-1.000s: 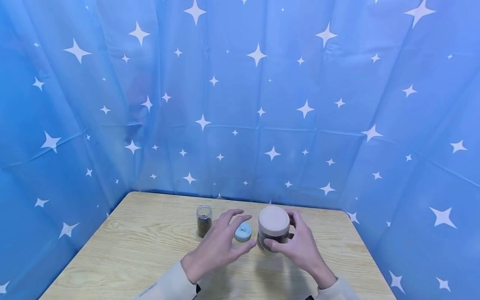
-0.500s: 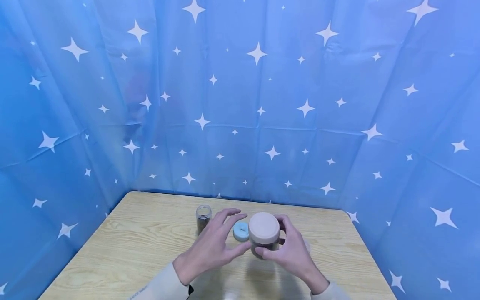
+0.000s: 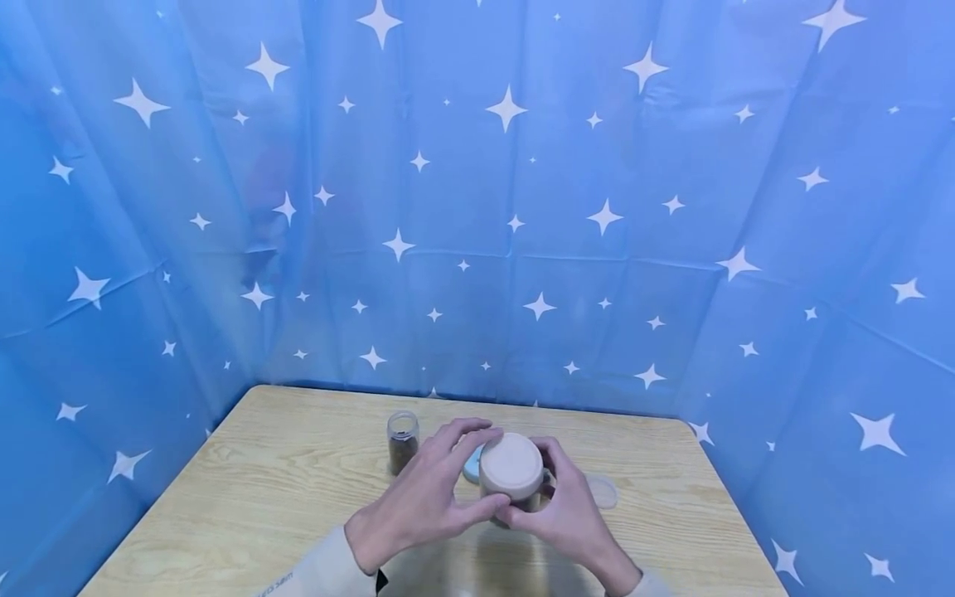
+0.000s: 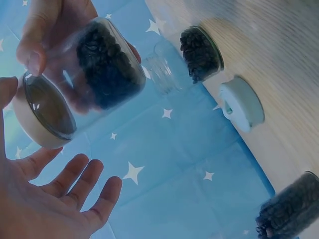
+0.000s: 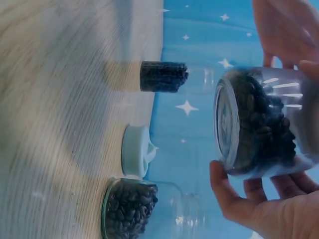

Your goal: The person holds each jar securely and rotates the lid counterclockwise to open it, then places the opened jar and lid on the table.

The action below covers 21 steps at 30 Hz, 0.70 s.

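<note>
My right hand (image 3: 559,518) grips a clear glass jar (image 5: 264,127) part filled with dark beans, held above the table, its round base showing in the right wrist view. A pale screw lid (image 3: 511,462) caps it. Around the lid's left side my left hand (image 3: 425,489) spreads its fingers, thumb and forefinger close to the rim; whether they press on it I cannot tell. In the left wrist view the other left fingers (image 4: 99,199) reach out loosely. Behind the held jar, a light blue lid (image 3: 472,466) with a loop lies partly hidden on the table.
A narrow open glass jar (image 3: 403,444) with dark beans stands at left on the wooden table (image 3: 298,489). Another open glass jar (image 5: 130,209), also part filled with beans, stands to the right, mostly behind my right hand in the head view. A blue starry curtain (image 3: 477,207) surrounds the table.
My right hand has brought the lidded jar left and nearer to me, so its lid now sits between my left thumb and fingers. The right-hand jar's rim has come into view.
</note>
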Tool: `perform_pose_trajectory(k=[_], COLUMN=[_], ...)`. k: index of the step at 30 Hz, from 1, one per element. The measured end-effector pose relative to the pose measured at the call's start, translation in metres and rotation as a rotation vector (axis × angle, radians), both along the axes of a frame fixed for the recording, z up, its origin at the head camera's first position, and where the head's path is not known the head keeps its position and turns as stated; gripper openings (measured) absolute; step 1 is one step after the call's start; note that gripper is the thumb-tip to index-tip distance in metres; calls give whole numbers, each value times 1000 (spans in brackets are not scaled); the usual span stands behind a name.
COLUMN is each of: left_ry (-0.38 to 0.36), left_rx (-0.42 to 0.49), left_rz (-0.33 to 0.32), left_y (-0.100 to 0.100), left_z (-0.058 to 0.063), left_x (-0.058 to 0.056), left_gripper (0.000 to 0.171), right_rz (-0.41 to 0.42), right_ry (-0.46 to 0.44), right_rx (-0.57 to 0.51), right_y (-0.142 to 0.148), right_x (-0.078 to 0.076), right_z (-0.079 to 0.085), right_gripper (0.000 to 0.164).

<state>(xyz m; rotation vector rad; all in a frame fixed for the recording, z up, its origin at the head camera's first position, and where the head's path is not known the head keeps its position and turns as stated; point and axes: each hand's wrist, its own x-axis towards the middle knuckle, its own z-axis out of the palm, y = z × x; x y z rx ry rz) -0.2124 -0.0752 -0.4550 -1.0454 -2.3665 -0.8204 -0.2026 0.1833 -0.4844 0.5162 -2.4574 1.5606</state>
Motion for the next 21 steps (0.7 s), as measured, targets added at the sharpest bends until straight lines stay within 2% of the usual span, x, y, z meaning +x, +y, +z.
perform_pose_trajectory(k=[9,15,21], left_ry=[0,5,-40], left_rx=[9,14,42], left_rz=[-54,-81,-115], left_y=[7,11,14], left_z=[4,2,3], left_x=[1,3,4], left_gripper=[76,70,65], right_rz=[40,95,123], right_ry=[11,-35,-70], right_rx=[-26,-63,-92], right_y=[-2,-6,-7], right_x=[2,5,5], right_z=[-1,-5,-6], right_gripper=[81,83,83])
